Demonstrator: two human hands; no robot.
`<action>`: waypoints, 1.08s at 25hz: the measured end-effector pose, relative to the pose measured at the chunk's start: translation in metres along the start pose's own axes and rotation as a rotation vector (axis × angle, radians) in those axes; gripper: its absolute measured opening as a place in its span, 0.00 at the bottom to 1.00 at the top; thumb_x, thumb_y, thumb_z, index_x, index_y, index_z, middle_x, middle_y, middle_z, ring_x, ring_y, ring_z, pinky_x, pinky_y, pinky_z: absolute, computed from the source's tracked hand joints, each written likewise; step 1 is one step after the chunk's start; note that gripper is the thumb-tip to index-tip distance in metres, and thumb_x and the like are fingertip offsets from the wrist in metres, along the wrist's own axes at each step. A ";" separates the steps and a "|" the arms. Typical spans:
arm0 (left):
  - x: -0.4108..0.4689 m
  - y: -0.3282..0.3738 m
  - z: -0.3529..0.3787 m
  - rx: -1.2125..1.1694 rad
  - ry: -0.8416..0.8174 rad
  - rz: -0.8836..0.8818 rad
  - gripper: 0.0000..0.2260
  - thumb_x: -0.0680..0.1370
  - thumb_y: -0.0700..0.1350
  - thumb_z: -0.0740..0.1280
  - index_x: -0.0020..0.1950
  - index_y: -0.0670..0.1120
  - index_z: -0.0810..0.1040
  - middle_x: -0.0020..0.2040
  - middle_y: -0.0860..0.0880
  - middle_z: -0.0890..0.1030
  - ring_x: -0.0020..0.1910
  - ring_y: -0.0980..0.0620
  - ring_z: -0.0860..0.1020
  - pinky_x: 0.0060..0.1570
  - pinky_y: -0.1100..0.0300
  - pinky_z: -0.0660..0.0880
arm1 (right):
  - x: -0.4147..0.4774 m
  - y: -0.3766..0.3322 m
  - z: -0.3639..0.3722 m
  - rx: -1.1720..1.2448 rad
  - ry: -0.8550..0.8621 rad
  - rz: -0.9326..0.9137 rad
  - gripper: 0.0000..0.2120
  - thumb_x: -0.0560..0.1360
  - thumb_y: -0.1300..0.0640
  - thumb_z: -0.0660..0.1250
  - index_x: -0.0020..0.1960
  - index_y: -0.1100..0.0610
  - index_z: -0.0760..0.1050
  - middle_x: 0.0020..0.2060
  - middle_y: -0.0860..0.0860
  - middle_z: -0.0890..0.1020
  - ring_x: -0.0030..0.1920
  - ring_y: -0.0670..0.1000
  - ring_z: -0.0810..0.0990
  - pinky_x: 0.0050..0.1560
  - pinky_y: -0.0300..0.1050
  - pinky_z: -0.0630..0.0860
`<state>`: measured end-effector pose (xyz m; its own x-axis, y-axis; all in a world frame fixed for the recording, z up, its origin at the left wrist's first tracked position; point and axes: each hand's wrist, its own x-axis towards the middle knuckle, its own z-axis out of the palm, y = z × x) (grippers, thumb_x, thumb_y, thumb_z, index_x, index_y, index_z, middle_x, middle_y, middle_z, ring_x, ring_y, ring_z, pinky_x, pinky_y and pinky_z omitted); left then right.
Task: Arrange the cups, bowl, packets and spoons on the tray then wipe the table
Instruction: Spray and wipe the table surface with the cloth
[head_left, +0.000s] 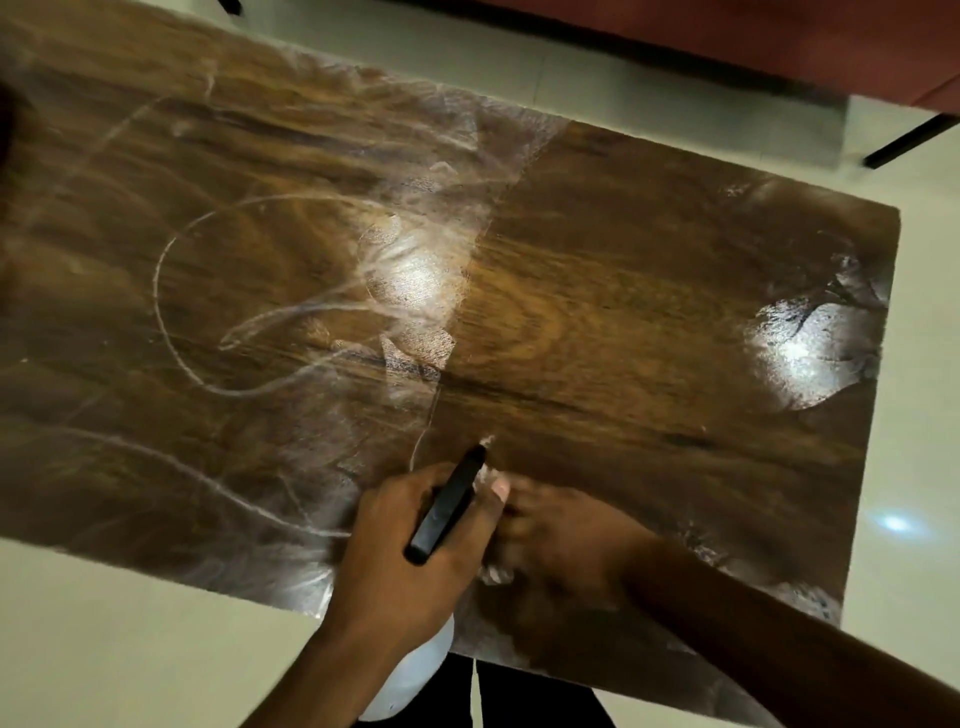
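Note:
The brown wooden table (597, 312) fills the view, with white wet streaks and swirls across its left half. At the near edge my left hand (400, 561) grips a spray bottle (447, 506); its black head points away over the table and its white body hangs below my wrist. My right hand (566, 540) is blurred, right beside the left hand on the tabletop, closed on a crumpled white wipe (496, 573) that peeks out under the fingers. No tray, cups, bowl, packets or spoons are in view.
Pale floor (130, 649) surrounds the table on the near and right sides. A reddish-brown piece of furniture (779, 47) stands beyond the far edge, with a black leg (909, 140) at the upper right. Bright lamp glare sits on the table's right end.

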<state>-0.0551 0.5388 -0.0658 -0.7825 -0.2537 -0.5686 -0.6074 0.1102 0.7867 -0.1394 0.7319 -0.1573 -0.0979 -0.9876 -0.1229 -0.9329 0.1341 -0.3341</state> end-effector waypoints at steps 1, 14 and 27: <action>-0.005 -0.004 -0.002 0.000 -0.025 0.009 0.19 0.80 0.57 0.73 0.32 0.52 0.76 0.25 0.52 0.72 0.24 0.53 0.71 0.32 0.56 0.68 | -0.019 0.005 0.004 0.058 -0.057 -0.102 0.33 0.76 0.45 0.66 0.79 0.47 0.66 0.79 0.44 0.72 0.87 0.51 0.49 0.84 0.50 0.54; -0.072 -0.056 -0.015 0.103 -0.073 -0.003 0.25 0.80 0.62 0.71 0.34 0.44 0.78 0.27 0.39 0.74 0.26 0.38 0.75 0.30 0.42 0.75 | 0.018 -0.124 0.058 0.404 0.328 0.769 0.29 0.80 0.55 0.60 0.81 0.51 0.69 0.84 0.48 0.66 0.87 0.51 0.52 0.85 0.54 0.55; -0.122 -0.091 -0.023 0.170 -0.020 0.015 0.26 0.79 0.60 0.73 0.37 0.38 0.79 0.28 0.38 0.76 0.28 0.36 0.77 0.35 0.37 0.77 | -0.013 -0.216 0.090 0.549 0.851 1.716 0.29 0.82 0.65 0.60 0.83 0.53 0.67 0.84 0.48 0.64 0.87 0.53 0.51 0.84 0.60 0.59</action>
<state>0.0984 0.5378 -0.0623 -0.7934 -0.2320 -0.5627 -0.6084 0.2754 0.7443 0.0945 0.7235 -0.1679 -0.8771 0.4220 -0.2292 0.4698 0.6549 -0.5920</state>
